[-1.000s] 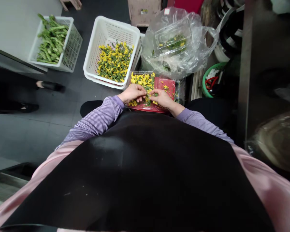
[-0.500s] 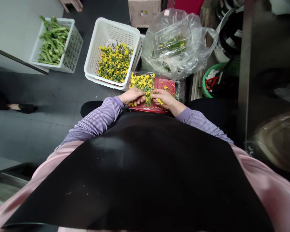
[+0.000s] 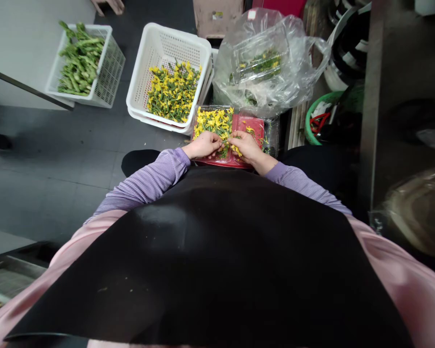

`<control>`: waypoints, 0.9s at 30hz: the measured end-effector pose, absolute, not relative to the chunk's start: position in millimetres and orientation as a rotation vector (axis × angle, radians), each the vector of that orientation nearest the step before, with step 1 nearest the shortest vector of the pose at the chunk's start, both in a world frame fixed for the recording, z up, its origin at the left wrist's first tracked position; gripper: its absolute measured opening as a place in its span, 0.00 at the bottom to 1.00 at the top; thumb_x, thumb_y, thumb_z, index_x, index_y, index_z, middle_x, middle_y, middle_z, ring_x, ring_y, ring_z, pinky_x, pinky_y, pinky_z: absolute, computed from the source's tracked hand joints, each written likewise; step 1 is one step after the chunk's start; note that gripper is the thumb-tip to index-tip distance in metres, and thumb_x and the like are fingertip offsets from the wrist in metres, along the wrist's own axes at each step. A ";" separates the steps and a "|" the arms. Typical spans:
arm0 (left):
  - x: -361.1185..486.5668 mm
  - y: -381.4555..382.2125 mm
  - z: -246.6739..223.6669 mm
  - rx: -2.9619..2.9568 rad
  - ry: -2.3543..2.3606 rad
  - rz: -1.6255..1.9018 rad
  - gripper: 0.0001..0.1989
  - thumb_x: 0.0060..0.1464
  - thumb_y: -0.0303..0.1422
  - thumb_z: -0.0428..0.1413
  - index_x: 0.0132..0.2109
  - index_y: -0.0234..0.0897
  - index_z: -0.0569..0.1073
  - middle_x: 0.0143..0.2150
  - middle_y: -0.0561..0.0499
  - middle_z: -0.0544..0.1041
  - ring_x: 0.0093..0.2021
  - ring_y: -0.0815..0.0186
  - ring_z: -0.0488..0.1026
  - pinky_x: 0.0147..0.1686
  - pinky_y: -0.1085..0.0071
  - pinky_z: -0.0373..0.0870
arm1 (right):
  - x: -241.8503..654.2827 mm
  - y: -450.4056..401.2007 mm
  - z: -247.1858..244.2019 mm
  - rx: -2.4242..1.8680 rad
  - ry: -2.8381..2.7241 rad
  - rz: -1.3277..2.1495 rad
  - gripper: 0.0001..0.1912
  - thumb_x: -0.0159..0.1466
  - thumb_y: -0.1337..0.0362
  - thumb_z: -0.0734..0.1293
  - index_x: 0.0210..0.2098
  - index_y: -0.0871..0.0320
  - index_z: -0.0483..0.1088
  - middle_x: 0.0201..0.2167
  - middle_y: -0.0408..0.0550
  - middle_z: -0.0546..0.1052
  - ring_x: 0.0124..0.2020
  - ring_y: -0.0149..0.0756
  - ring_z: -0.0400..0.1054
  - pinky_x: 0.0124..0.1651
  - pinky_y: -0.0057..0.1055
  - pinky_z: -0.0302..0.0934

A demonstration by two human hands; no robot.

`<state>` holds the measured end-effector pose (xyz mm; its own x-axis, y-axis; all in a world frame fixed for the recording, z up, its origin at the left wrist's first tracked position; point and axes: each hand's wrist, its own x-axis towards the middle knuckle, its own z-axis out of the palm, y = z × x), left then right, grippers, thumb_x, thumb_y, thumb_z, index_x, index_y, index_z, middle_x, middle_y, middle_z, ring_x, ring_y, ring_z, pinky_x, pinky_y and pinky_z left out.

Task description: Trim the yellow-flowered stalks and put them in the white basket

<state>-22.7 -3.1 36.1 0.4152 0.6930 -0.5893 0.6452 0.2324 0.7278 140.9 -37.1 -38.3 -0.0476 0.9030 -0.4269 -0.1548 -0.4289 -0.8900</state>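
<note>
Both hands meet over a clear plastic box (image 3: 214,120) filled with small yellow flowers on green stems. My left hand (image 3: 205,144) is closed in a pinch at the box's near edge; what lies between its fingertips is too small to make out. Close beside it, my right hand (image 3: 247,147) is closed around some yellow flowers (image 3: 237,151), which show below its fingers. Under the hands is a red surface (image 3: 250,124), with a few loose flowers scattered at its right.
White baskets stand ahead: one basket (image 3: 137,82) contains yellow flowers, another (image 3: 112,72) thick green stalks. A clear plastic bag (image 3: 297,67) with a lidded box inside sits beyond the red surface. To the right are a green basin (image 3: 309,121) and a metal counter edge (image 3: 371,96).
My left hand has shifted slightly right, bringing its fingertips closer to the right hand's. At far left, another person's foot has moved toward the picture's edge.
</note>
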 end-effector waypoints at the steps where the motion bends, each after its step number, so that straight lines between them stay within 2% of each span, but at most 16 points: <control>1: -22.8 -1.6 38.4 1.472 1.256 0.041 0.09 0.62 0.27 0.60 0.32 0.32 0.77 0.22 0.54 0.71 0.20 0.75 0.64 0.28 0.72 0.63 | 141.6 -36.4 -39.3 -1.365 -0.842 1.631 0.20 0.56 0.55 0.78 0.34 0.52 0.63 0.24 0.39 0.68 0.29 0.35 0.66 0.32 0.32 0.60; 5: -29.8 13.3 40.7 1.665 1.354 -0.002 0.15 0.66 0.31 0.53 0.34 0.30 0.80 0.23 0.51 0.72 0.23 0.71 0.67 0.31 0.70 0.63 | 149.7 -33.1 -36.1 -1.214 -0.728 1.746 0.20 0.57 0.60 0.76 0.33 0.52 0.59 0.25 0.38 0.65 0.23 0.28 0.58 0.26 0.27 0.51; 8: -42.6 26.9 26.1 2.036 1.419 -0.182 0.16 0.65 0.35 0.56 0.34 0.30 0.82 0.26 0.47 0.73 0.31 0.65 0.73 0.34 0.69 0.62 | 159.0 -31.9 -27.0 -1.105 -0.668 1.821 0.17 0.54 0.65 0.73 0.35 0.53 0.60 0.27 0.39 0.67 0.22 0.26 0.55 0.23 0.25 0.47; 10: -49.9 30.1 11.8 2.311 1.289 -0.355 0.10 0.62 0.32 0.59 0.39 0.30 0.83 0.35 0.43 0.78 0.39 0.61 0.75 0.36 0.68 0.62 | 163.2 -32.9 -20.9 -1.065 -0.666 1.872 0.16 0.51 0.66 0.71 0.37 0.53 0.62 0.28 0.39 0.68 0.22 0.25 0.54 0.22 0.24 0.45; 12: -52.3 26.0 0.1 2.510 1.082 -0.517 0.11 0.62 0.27 0.57 0.46 0.33 0.84 0.45 0.41 0.81 0.46 0.59 0.76 0.39 0.68 0.62 | 163.9 -36.4 -16.0 -1.052 -0.680 1.921 0.17 0.47 0.66 0.69 0.36 0.54 0.64 0.28 0.40 0.69 0.22 0.26 0.55 0.21 0.23 0.44; 14: -48.8 16.8 -5.9 2.618 0.989 -0.627 0.15 0.66 0.28 0.52 0.47 0.31 0.84 0.50 0.38 0.81 0.48 0.58 0.76 0.40 0.67 0.64 | 161.5 -42.6 -12.4 -1.070 -0.682 1.953 0.17 0.45 0.65 0.69 0.35 0.54 0.65 0.28 0.41 0.69 0.23 0.27 0.58 0.21 0.23 0.45; 16: -41.3 7.6 -7.8 2.677 0.920 -0.699 0.16 0.66 0.26 0.51 0.47 0.30 0.84 0.52 0.36 0.81 0.48 0.57 0.77 0.41 0.65 0.65 | 158.0 -49.7 -10.7 -1.128 -0.677 1.975 0.17 0.44 0.63 0.70 0.34 0.54 0.67 0.27 0.42 0.70 0.24 0.30 0.61 0.21 0.24 0.48; 19: -31.1 1.4 -10.0 2.662 0.883 -0.728 0.15 0.64 0.23 0.53 0.43 0.28 0.85 0.48 0.31 0.82 0.44 0.55 0.79 0.37 0.62 0.67 | 154.8 -56.1 -13.7 -1.203 -0.690 1.982 0.14 0.47 0.59 0.73 0.31 0.54 0.69 0.30 0.46 0.72 0.27 0.34 0.66 0.21 0.25 0.54; 21: -28.0 0.8 -12.1 2.664 0.921 -0.718 0.16 0.65 0.23 0.52 0.44 0.30 0.86 0.50 0.31 0.82 0.45 0.55 0.80 0.37 0.62 0.68 | 155.0 -56.7 -18.8 -1.251 -0.683 1.972 0.16 0.49 0.55 0.76 0.29 0.54 0.69 0.30 0.48 0.73 0.28 0.35 0.68 0.20 0.26 0.55; 24: -27.4 -0.2 -13.9 2.653 0.916 -0.743 0.16 0.64 0.22 0.52 0.46 0.30 0.85 0.52 0.32 0.82 0.47 0.54 0.82 0.34 0.63 0.70 | 158.1 -56.1 -28.5 -1.241 -0.680 1.996 0.22 0.45 0.49 0.81 0.26 0.55 0.70 0.27 0.47 0.74 0.25 0.35 0.68 0.17 0.25 0.57; 27: -29.1 -0.9 -11.3 2.605 0.946 -0.651 0.15 0.66 0.24 0.52 0.46 0.30 0.85 0.50 0.34 0.83 0.47 0.53 0.82 0.36 0.64 0.73 | 161.9 -55.3 -37.8 -1.219 -0.613 2.042 0.23 0.42 0.50 0.85 0.27 0.56 0.75 0.24 0.45 0.74 0.23 0.31 0.68 0.18 0.23 0.61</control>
<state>-29.1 -0.9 -11.3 0.6816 0.5287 -0.5059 0.6616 -0.7406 0.1175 161.9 -55.3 -37.8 -0.3369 0.7462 -0.5742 -0.3067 -0.6636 -0.6823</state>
